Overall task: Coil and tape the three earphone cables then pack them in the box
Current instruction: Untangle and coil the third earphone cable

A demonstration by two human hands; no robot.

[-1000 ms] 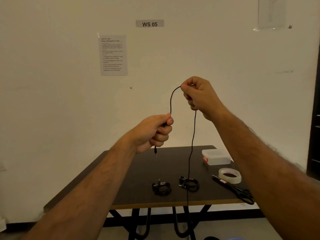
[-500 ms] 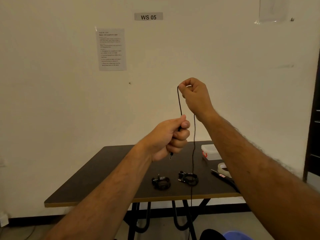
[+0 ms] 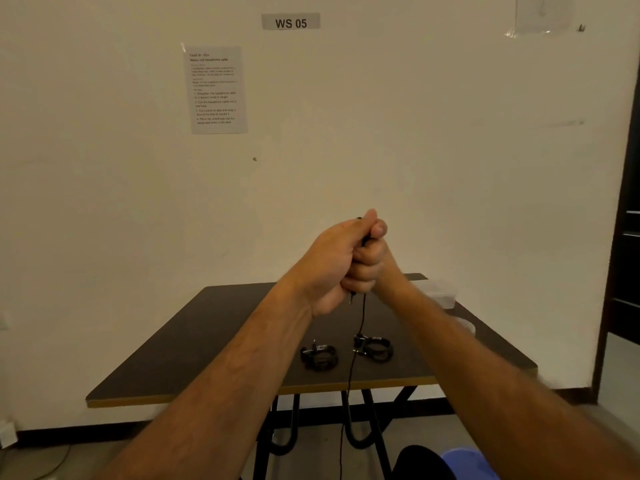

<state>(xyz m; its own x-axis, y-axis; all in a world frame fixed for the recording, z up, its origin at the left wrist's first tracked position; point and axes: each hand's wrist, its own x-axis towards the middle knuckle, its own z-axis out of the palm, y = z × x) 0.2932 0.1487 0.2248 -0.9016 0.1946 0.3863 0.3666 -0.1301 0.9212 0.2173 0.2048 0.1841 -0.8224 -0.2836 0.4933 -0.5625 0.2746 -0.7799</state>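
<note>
My right arm hides most of the clear plastic box [image 3: 446, 296], contents unseen; my left hand [image 3: 329, 268] and right hand [image 3: 372, 258] grip the thin black earphone cable [image 3: 360, 327] together above the dark worktop [image 3: 207, 344]

A dark worktop [image 3: 221, 344] with a pale front edge stands against a cream wall [image 3: 415, 133] on black legs [image 3: 287, 427]. Fixed to the wall above it are a grey sign [image 3: 290, 21] reading "WS 05" and a printed sheet [image 3: 216, 90], its text too small to read. A dark door frame [image 3: 620, 237] runs down the right edge. A blue thing [image 3: 467, 462] lies low on the floor.
</note>
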